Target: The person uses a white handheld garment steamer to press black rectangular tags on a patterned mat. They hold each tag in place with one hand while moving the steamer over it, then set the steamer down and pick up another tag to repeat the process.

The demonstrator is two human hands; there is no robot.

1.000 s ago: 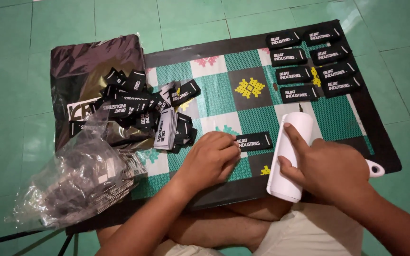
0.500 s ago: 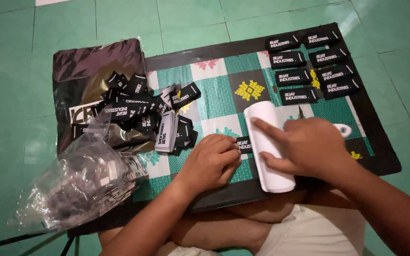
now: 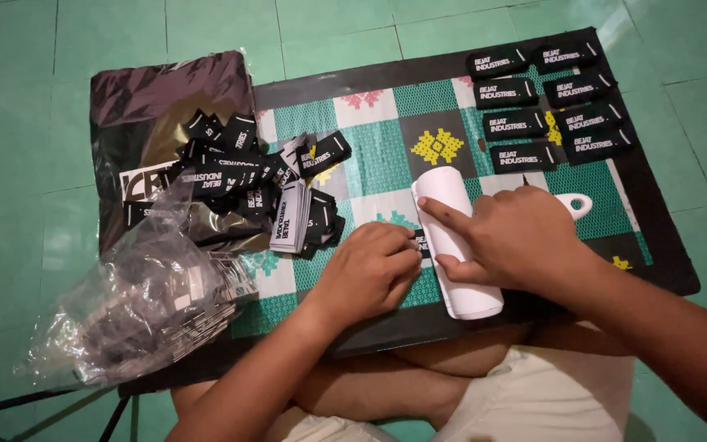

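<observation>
A crinkled clear plastic bag [image 3: 137, 307] and heaped black woven labels [image 3: 247, 176] lie left on the patterned table [image 3: 370, 147]. The left hand [image 3: 370, 270] presses flat, fingers curled, beside the white lint roller [image 3: 456, 241], which the right hand [image 3: 517, 237] grips, forefinger extended.

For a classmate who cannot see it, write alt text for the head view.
The right hand presses a white roll on a patterned board while the left hand holds a black label beside it. Black labels lie in rows; more sit heaped.
</observation>
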